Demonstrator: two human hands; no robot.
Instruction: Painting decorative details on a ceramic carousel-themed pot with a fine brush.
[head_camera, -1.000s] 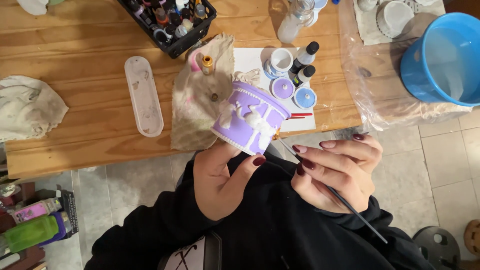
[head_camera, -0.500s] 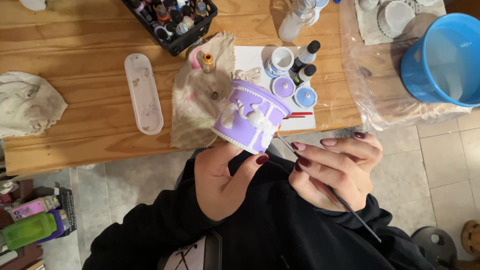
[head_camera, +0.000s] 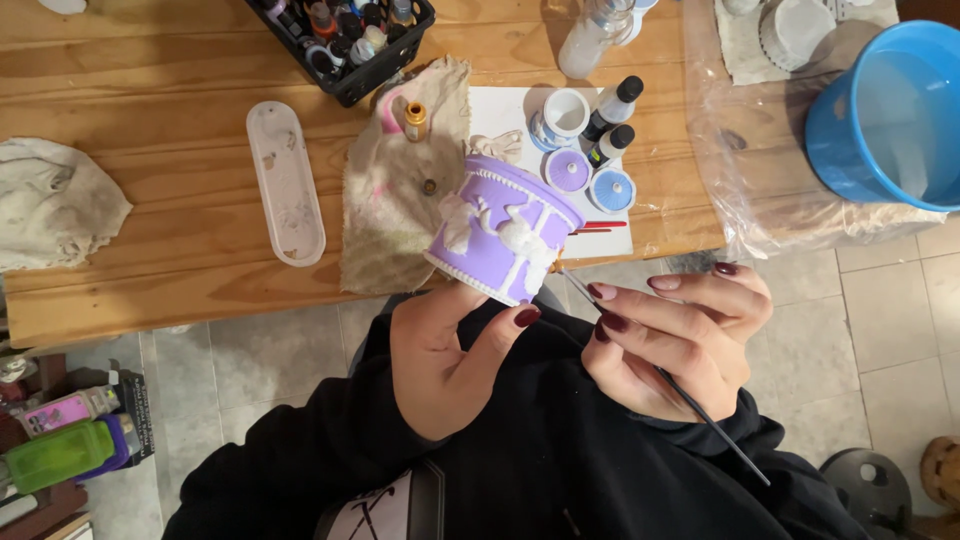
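The purple pot (head_camera: 505, 240) with raised white relief is held tilted over the table (head_camera: 170, 200) edge, the left hand (head_camera: 450, 360) closed on its lower rim, thumb up its near side. The right hand (head_camera: 680, 340) pinches a thin brush (head_camera: 665, 378), its fingers (head_camera: 625, 296) closed round the handle and the tip at the pot's rim just left of them. The purple coat looks complete and most of the relief is already white; the work now seems fine touching-up near the rim, though the tip is too small to tell if it touches. Beyond the fingers lie a stained cloth (head_camera: 395, 190), open paint jars (head_camera: 570, 170) and small bottles (head_camera: 610, 120) on white paper. Further off sit a long white tray (head_camera: 285, 180), a black basket (head_camera: 345, 40) and a blue bucket (head_camera: 885, 110). Nothing blocks the brush.
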